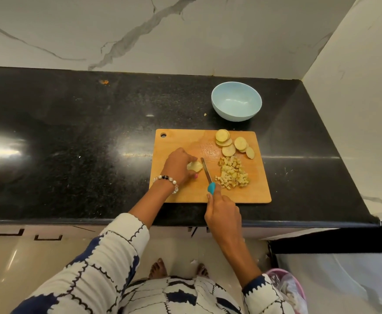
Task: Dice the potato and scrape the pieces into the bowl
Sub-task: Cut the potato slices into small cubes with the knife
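Left hand (179, 165) is curling its fingers over a pale potato slice (195, 166), pinning it to the wooden cutting board (181, 141) left of centre. Right hand (223, 214) is gripping the teal handle of a knife (207, 172), fingers wrapped tight, blade sitting just right of the slice. Heap of small yellowish dice (233, 173) is lying right of the blade; round skin-edged slices (228, 143) are overlapping at the far right corner. Light-blue bowl (236, 101) is standing beyond the board on black counter (72, 132), nothing visible inside.
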`<control>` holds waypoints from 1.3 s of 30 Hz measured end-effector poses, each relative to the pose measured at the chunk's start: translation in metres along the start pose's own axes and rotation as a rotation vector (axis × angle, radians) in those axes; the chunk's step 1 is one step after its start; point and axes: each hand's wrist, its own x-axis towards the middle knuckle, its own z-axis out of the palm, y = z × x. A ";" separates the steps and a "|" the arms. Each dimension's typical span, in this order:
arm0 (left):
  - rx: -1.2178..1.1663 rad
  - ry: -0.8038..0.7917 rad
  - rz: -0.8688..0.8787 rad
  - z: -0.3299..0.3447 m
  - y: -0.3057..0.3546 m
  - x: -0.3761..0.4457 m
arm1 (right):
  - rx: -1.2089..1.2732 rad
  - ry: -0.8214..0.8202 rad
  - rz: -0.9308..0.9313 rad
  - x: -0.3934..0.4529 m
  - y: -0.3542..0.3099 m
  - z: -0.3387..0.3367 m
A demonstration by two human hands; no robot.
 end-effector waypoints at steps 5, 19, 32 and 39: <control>-0.056 -0.002 -0.006 0.001 -0.001 0.001 | 0.022 0.031 -0.040 -0.005 -0.003 0.007; -0.032 -0.034 0.031 -0.002 -0.001 0.007 | 0.016 0.082 0.011 -0.005 -0.011 0.016; -0.182 0.045 -0.028 0.002 -0.002 0.005 | -0.055 0.036 -0.031 0.002 -0.015 0.012; -0.246 0.066 -0.049 0.005 -0.003 0.005 | -0.188 0.093 -0.057 0.006 -0.027 0.015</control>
